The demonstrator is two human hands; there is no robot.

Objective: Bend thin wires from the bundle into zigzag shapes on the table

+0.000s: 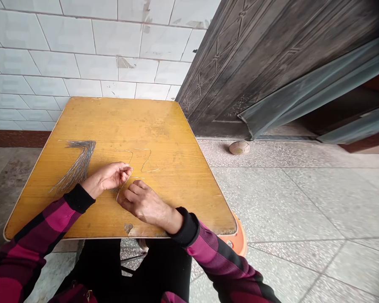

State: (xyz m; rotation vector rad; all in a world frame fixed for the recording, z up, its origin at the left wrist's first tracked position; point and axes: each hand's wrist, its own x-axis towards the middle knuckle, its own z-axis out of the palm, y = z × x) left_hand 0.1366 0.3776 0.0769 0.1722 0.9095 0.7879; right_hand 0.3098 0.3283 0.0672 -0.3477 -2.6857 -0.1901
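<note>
A thin bent metal wire (pixel 123 186) runs between my hands above the wooden tabletop. My left hand (pixel 111 176) is closed, pinching the wire's upper part between thumb and fingertips. Lower and to the right, my right hand (pixel 143 202) has its fingers curled at the wire's bottom bend; the fingertips are partly hidden behind the hand. A zigzag-bent wire (pixel 146 161) lies on the table beyond my hands, and another thin piece of wire shows just left of it. To the left rests a bundle of bent wires (pixel 84 160), fanned out toward me.
The small yellow-brown table (pixel 126 120) stands by a white tiled wall (pixel 66 33). An orange plastic stool (pixel 238 240) pokes out under its right corner. A dark carved door (pixel 221 63), a grey-green curtain (pixel 290 101) and a ball (pixel 239 147) are to the right.
</note>
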